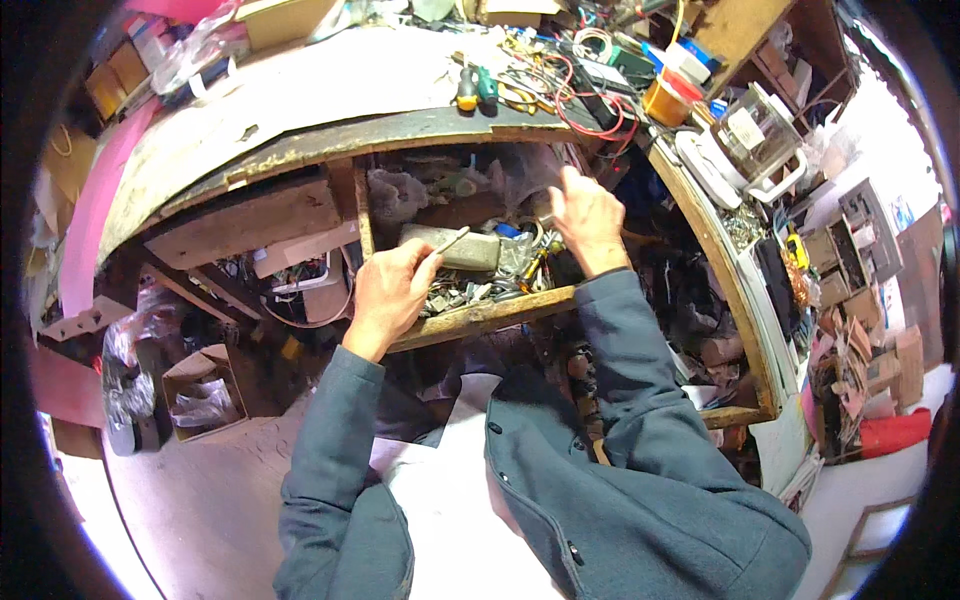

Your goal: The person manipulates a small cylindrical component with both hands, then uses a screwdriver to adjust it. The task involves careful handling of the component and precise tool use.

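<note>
My left hand (393, 292) grips a slender pale stick-like tool (453, 241) over the left front of an open wooden drawer (491, 301). My right hand (590, 225) is at the drawer's right side, fingers curled; what they hold, if anything, I cannot make out. Inside lie a pale rectangular block (467, 252), small loose metal pieces (470, 292), tools with yellow and black parts, and crumpled translucent bags (398, 193) toward the back.
The worktop (330, 75) holds screwdrivers (467, 90), tangled cables and a jar with a red lid (673, 98). A clear-bodied appliance (756, 137) stands at right. A cardboard box (205, 395) is low at left. Piled cardboard (862, 365) fills the far right.
</note>
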Motion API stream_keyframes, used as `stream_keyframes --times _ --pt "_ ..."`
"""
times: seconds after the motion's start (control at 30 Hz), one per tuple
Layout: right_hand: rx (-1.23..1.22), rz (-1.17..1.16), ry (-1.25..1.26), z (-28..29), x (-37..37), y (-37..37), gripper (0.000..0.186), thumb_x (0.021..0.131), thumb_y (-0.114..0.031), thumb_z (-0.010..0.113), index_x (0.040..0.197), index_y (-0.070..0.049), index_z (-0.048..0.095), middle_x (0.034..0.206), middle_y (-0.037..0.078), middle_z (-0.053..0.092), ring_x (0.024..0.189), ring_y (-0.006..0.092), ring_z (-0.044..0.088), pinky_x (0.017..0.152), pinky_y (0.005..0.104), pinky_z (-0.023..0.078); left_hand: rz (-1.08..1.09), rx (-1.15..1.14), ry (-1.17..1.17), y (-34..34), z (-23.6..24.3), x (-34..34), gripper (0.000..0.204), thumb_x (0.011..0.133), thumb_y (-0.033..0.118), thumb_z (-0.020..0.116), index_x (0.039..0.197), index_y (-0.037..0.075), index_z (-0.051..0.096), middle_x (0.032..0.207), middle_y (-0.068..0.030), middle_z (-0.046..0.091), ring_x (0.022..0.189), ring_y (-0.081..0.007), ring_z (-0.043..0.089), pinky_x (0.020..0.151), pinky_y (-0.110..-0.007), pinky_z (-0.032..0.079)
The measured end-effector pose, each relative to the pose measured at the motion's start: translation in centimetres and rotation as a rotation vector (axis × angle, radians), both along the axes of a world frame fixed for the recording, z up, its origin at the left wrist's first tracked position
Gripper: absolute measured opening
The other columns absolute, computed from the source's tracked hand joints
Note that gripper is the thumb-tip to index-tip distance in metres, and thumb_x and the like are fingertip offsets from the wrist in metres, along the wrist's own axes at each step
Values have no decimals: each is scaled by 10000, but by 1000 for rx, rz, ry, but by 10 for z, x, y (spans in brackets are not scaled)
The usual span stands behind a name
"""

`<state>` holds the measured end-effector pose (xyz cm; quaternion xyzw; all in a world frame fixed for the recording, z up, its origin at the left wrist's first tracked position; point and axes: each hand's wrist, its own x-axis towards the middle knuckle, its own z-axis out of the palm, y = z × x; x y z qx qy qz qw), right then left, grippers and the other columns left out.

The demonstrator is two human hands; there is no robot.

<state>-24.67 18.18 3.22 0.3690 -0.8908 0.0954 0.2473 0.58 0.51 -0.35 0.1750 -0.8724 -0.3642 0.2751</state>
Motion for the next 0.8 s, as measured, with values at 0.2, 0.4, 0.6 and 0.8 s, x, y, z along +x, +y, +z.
stream_keyframes --times 0.2,0.4,0.6,0.8 --pt "308 -103 -90 -20 -12 27 451 855 -407 792 1152 -97 653 880 187 755 857 381 749 736 508 582 -9 40 34 -4 -2 -1 250 973 301 674 994 62 745 786 -158 713 726 -318 707 654 -422 525" --pt "249 -205 -116 -17 -12 21 341 848 -332 743 1087 -102 659 900 171 761 900 368 754 793 501 588 1 73 47 -6 -4 1 265 977 313 676 1003 58 745 753 -139 699 682 -278 696 633 -393 508" --pt "-453 172 -362 13 -14 32 703 844 -320 789 1426 -38 514 1083 208 756 978 374 733 857 427 578 2 80 26 -4 -2 -1 257 960 326 669 992 88 760 819 -169 735 800 -373 731 696 -463 554" --pt "-779 284 -1070 8 -2 -11 807 842 -219 870 1467 16 418 986 84 719 622 114 617 517 264 462 -2 83 36 -5 -2 3 243 952 322 686 1001 96 761 821 -171 733 795 -375 731 681 -463 554"
